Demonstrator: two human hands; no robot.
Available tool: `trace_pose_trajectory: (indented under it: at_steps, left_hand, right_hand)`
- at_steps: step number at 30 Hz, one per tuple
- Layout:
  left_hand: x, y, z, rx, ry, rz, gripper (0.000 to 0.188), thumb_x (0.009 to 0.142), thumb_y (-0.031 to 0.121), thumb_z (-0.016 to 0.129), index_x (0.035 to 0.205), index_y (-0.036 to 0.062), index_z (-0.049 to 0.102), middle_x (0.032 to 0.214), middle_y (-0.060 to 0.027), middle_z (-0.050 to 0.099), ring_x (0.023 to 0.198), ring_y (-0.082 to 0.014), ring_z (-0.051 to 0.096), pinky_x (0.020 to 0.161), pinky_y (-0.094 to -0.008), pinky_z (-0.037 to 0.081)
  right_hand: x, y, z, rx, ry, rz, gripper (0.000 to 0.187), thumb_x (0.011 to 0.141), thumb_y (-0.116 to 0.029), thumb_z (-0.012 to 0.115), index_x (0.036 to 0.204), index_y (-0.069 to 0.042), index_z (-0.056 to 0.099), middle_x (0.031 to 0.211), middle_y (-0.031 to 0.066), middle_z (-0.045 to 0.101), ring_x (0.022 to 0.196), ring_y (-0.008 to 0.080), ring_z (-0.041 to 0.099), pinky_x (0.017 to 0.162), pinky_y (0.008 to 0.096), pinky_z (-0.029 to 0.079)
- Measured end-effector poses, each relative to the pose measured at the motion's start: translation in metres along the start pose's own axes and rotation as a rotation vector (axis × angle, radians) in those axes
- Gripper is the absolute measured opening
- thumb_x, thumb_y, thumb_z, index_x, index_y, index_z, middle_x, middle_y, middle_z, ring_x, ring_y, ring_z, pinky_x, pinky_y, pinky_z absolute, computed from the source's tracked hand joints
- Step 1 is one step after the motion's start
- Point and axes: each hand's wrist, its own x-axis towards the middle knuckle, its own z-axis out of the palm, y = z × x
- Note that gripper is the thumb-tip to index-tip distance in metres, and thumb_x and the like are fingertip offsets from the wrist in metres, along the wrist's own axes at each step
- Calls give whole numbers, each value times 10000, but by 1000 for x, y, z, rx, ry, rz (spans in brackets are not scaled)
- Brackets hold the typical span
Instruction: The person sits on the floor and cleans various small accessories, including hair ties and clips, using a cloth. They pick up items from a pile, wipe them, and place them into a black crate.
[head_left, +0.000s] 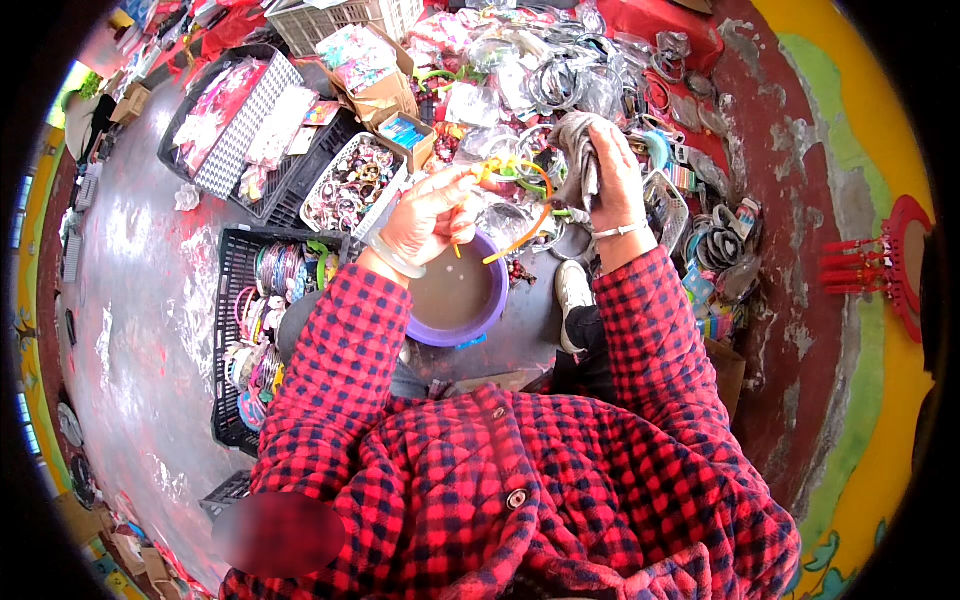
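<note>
My left hand [430, 215] pinches an orange plastic headband [525, 215] with a yellow bow, held above a purple basin [470, 310] of murky water. A pale bangle sits on that wrist. My right hand [612, 175] is closed around a grey cloth [578, 150], just right of the headband. The band curves from my left fingers toward the cloth. Both sleeves are red-and-black checked.
Black crates [235, 300] of bangles and hair bands stand at left. A white tray [352, 185] of small ornaments and cardboard boxes [385, 95] lie behind. Bagged headbands [560, 80] pile up at the back; more accessories [725, 245] lie right. A white shoe [572, 290] is beside the basin.
</note>
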Motion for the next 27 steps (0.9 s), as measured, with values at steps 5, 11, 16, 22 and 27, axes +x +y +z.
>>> trace_pose_trajectory:
  at_steps: [5, 11, 16, 22, 27]
  left_hand:
    - [2, -1, -3, -21, 1, 9, 268, 882, 220, 472, 1014, -13, 491, 550, -13, 399, 467, -92, 348, 463, -243, 297]
    - [1, -3, -9, -58, -64, -72, 244, 883, 234, 461, 958, 4, 498, 537, -11, 402, 440, -92, 342, 459, -247, 300]
    - [6, -11, -14, -234, 12, -173, 277, 900, 260, 429, 919, -5, 505, 533, -24, 451, 426, -99, 371, 466, -246, 322]
    - [5, -10, -8, -124, 70, -209, 274, 891, 266, 429, 862, 11, 524, 604, -81, 572, 459, -163, 525, 532, -281, 445]
    - [9, -11, 1, -151, 277, -180, 257, 894, 271, 421, 825, 43, 518, 533, -44, 509, 420, -147, 497, 555, -299, 457]
  right_hand:
    - [-17, -6, 21, -329, -244, -29, 269, 843, -137, 554, 1085, -25, 521, 937, 42, 583, 828, 109, 545, 743, 242, 447]
    - [-29, -7, 28, -876, -484, 9, 362, 774, -119, 615, 1121, -110, 512, 841, -2, 534, 736, 71, 502, 657, 225, 422]
    - [-29, -1, 29, -1360, -435, -338, 345, 769, -180, 589, 1101, -135, 508, 861, 157, 595, 780, 281, 599, 676, 359, 468]
    - [-27, 3, 30, -1491, -366, -222, 333, 769, -252, 598, 1075, -151, 515, 784, 163, 611, 732, 334, 604, 628, 398, 467]
    - [-23, 11, 29, -1559, -373, -103, 332, 762, -268, 588, 1060, -136, 524, 822, 170, 618, 784, 342, 597, 673, 422, 462]
